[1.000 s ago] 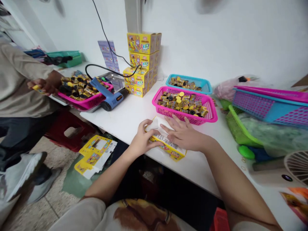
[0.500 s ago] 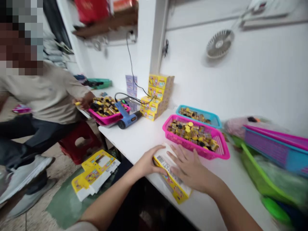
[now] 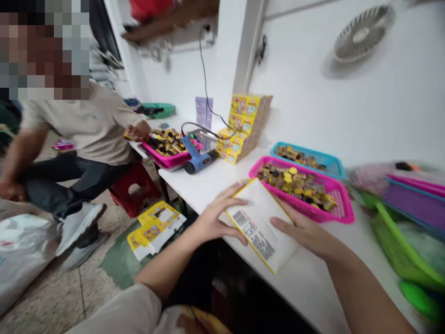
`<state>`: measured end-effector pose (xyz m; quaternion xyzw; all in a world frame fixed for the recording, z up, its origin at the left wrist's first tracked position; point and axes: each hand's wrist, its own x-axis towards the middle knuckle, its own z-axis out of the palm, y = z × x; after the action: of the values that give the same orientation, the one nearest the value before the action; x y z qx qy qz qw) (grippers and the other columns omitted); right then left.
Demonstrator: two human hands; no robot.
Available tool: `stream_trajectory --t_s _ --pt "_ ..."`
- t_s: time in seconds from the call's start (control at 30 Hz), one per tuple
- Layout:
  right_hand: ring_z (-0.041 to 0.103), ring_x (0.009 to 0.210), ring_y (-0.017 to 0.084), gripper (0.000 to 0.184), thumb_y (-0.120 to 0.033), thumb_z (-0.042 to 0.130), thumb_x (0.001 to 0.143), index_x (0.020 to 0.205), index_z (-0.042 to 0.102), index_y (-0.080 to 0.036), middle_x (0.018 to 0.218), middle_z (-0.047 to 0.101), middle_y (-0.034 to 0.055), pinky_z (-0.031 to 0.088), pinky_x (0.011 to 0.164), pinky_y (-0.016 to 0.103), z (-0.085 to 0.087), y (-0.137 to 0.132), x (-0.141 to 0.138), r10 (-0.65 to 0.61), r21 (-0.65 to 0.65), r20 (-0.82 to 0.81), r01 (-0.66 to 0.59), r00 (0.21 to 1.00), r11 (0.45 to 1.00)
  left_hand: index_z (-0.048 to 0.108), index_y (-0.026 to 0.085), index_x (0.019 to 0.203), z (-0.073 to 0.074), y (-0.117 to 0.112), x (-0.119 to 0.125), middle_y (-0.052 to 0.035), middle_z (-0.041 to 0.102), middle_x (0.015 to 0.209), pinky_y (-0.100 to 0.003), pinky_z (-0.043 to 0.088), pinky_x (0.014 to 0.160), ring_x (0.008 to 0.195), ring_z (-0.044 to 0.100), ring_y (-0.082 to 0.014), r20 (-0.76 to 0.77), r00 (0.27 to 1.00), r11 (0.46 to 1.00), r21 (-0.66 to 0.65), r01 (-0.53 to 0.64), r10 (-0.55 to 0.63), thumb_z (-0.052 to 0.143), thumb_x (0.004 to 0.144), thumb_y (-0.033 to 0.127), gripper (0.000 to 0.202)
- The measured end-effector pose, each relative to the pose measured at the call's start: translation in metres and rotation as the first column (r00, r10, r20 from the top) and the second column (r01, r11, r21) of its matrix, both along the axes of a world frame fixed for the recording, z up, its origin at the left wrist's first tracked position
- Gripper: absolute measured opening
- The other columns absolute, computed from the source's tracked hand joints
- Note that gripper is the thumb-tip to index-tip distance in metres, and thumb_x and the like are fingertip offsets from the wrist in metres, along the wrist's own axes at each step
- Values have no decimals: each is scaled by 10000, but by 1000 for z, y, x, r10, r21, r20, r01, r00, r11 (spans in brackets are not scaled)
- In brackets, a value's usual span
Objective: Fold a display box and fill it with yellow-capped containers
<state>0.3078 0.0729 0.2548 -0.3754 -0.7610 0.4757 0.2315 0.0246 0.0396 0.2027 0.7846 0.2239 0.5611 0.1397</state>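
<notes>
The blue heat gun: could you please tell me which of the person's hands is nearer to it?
The left hand, below and right of the blue heat gun; the right hand lies farther right, beyond the carton.

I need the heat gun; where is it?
Head view: the blue heat gun lies left on the white table, between the pink basket and the stacked yellow boxes.

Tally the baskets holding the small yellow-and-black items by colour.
Pink: 2 (pink basket by the hands, pink basket by the seated co-worker)
Turquoise: 1 (turquoise basket)
Total: 3
</notes>
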Motion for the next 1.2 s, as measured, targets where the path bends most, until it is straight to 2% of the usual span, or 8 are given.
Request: stream_trajectory --t_s 0.13,0.23,0.3,0.43,0.73,0.93,1.03,1.2 --pt "378 1585 328 844 -727 557 976 1674 353 -299 1711 410 35 383 1281 515 14 -13 -8 -107 180 -89 121 990 976 494 395 1536 17 7 -4 -137 419 1698 -597 280 1314 1607 346 -364 22 986 972 167 -165 163 945 687 538 973" --pt "137 1666 246 751 -676 449 1048 1695 281 -333 1775 267 -18 240 1347 445 10 -21 -16 -256 331 -248 330 934 884 371 430 1602 21 6 12 -96 271 1770 -582 282 1315 1651 242 -335 231 934 962 -52 -269 274 847 858 520 888" --pt "83 1674 220 725 -616 425 1080 1713 175 -368 1798 189 -29 225 1355 447 3 -27 -24 -300 433 -332 427 894 794 300 417 1640 23 3 27 -80 263 1776 -531 333 1306 1648 261 -298 300 940 963 -255 -88 166 664 1002 542 745" --pt "88 1676 263 760 -527 400 1108 1709 -50 -408 1808 101 20 215 1342 581 -11 -37 -35 -347 642 -310 464 885 610 318 319 1655 35 -5 56 -78 378 1726 -476 269 1351 1634 298 -292 378 925 907 -374 194 -42 438 1035 710 742" --pt "350 1532 354 772 -490 491 1079 1710 51 -427 1584 284 143 435 1195 665 -7 -35 -34 -450 828 -305 467 839 310 115 292 1652 33 3 75 -158 443 1623 -510 403 1262 1521 446 -340 348 936 862 -488 133 53 763 863 687 1096" --pt "342 1508 385 759 -379 841 884 1539 488 -529 1673 274 39 359 1243 615 6 -35 -14 -451 990 -139 122 882 -66 284 418 1572 47 31 18 -125 382 1629 -624 517 1098 1519 383 -454 493 854 718 -533 447 -165 578 693 1007 1099" --pt "268 1549 304 580 -377 878 855 1390 669 -450 1592 489 -9 158 1350 506 -5 -41 -4 -507 946 -50 -122 860 -299 293 445 1538 50 50 2 -117 349 1603 -625 502 1114 1493 391 -433 289 925 771 -519 369 -248 828 623 852 1135" --pt "254 1583 302 471 -386 881 831 1276 730 -428 1578 564 -106 114 1357 532 -43 -44 24 -552 885 139 -353 822 -304 360 380 1453 14 83 29 -123 267 1563 -573 500 1155 1537 278 -383 -44 955 872 -423 248 -294 955 683 519 982"
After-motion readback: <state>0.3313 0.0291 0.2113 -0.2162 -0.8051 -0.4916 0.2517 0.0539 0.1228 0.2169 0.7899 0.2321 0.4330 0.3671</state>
